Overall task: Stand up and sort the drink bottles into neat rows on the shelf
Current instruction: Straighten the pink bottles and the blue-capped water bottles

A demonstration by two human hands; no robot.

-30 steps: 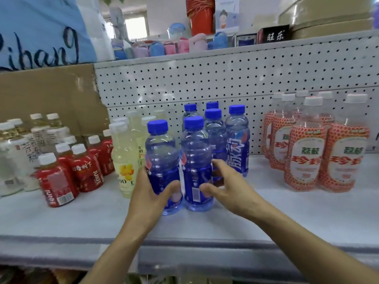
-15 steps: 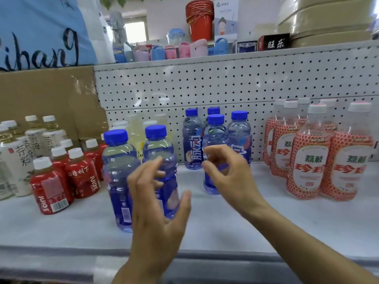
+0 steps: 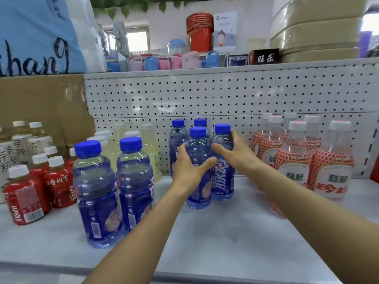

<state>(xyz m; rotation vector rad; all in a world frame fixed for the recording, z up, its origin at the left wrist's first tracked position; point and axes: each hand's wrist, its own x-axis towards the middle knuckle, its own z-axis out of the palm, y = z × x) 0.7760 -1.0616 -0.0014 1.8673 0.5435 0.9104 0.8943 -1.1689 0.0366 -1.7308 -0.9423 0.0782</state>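
**Hands move on to the rear blue bottles**

We face a white shelf (image 3: 235,232) backed by a perforated panel (image 3: 225,95), with cups and boxes on the ledge above. Half a second ago both hands hung free in the air, just off the two blue-capped bottles (image 3: 114,191) now standing side by side at centre left. Now the hands have gone deeper, to the cluster of four at centre. The left hand (image 3: 189,171) wraps the front bottle (image 3: 198,160), its grip grasping the body; the right hand (image 3: 235,154) clasps the neighbouring bottle (image 3: 222,160) just to its right. We judge the first pair placed and a second pair about to be drawn forward behind it. Red juice bottles (image 3: 30,193) sit at lower left, red-dotted lychee bottles (image 3: 307,160) at right.
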